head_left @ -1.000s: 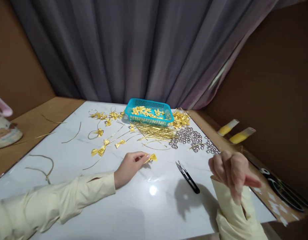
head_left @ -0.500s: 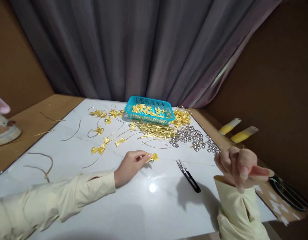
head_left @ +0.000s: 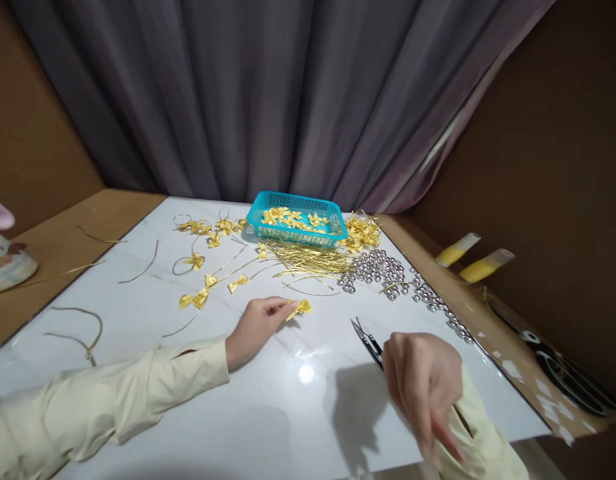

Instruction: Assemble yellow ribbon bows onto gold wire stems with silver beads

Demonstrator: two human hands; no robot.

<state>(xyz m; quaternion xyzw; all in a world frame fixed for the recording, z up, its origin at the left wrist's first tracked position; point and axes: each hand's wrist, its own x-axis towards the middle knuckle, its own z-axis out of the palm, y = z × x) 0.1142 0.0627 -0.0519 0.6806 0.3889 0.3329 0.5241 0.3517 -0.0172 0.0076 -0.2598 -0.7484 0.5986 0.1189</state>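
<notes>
My left hand (head_left: 255, 327) rests on the white tabletop (head_left: 238, 400) and pinches a small yellow ribbon bow (head_left: 301, 307) between its fingertips. My right hand (head_left: 424, 383) hovers low over the black thread snips (head_left: 367, 335), its fingers apart and pointing down, and it covers the snips' handle end. Whether it touches them I cannot tell. Both arms wear pale yellow sleeves.
A turquoise basket (head_left: 298, 230) with yellow bows stands at the back. Loose bows (head_left: 195, 297), gold cords (head_left: 308, 263) and silver bells (head_left: 381, 270) lie around it. Black scissors (head_left: 563, 367) and two yellow tubes (head_left: 471, 257) sit on the brown surface at right.
My right hand came down and to the left from a raised position near the table's right edge to just above the snips. My left hand with the bow stayed almost still.
</notes>
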